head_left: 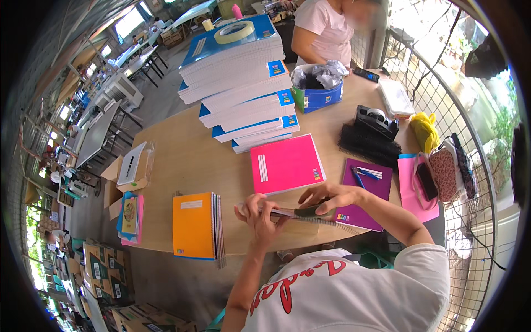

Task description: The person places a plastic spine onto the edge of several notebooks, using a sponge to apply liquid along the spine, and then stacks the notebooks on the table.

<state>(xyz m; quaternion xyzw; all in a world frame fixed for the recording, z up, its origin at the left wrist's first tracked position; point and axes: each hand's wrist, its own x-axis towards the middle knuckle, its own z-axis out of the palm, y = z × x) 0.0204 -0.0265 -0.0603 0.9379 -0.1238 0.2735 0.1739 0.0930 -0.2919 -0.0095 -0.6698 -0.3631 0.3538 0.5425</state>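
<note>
Close to the table's front edge I hold a spiral notebook [293, 213], seen nearly edge-on, with its wire coil along the side nearer me. Its left end is gripped by my left hand [261, 220], fingers bent round it. My right hand [331, 197] is closed over the upper edge, thumb along the dark cover. Just beyond lies a pink notebook [287, 163], flat on the table. To the right, a purple notebook [362, 191] carries blue pens [368, 174] and is partly covered by my right forearm. A stack of orange-covered spiral notebooks [194, 224] sits to my left.
Tall stacks of notebooks [232, 66] bear a tape roll [234, 32]. Beyond are a blue-green box [319, 98] of crumpled plastic, a tape dispenser [376, 122], a black brush [368, 145] and a yellow bundle [425, 133]. Another person [326, 33] sits at the far side.
</note>
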